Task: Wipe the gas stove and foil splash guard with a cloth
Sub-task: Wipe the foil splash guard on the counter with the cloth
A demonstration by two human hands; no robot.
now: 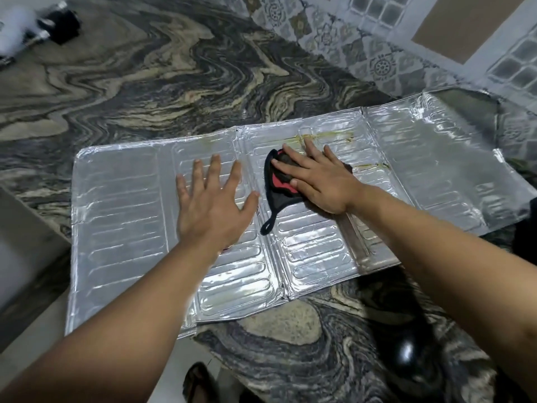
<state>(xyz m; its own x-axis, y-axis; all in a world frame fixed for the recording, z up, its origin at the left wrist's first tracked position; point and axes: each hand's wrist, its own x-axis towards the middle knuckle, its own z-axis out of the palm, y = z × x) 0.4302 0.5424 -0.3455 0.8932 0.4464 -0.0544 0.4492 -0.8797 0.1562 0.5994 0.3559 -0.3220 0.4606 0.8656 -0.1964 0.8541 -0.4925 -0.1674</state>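
Swirled grey stone bench (145,91) | flat embossed silver foil splash guard (122,205) | left hand (212,199) spread wide, palm down | right hand (316,178) pressing black-and-red cloth (279,181)

Foil splash guard (122,216) — thin silver foil, shiny, embossed with ribs, creased, yellowish smears near top edge. Cloth (276,181) — matt black fabric, red patches. Countertop (162,82) — polished stone, swirled grey-beige veining.

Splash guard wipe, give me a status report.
Left hand flat on foil splash guard, bracing. Right hand pressing cloth on it. Yellow streaks beyond fingertips. Nothing obstructing.
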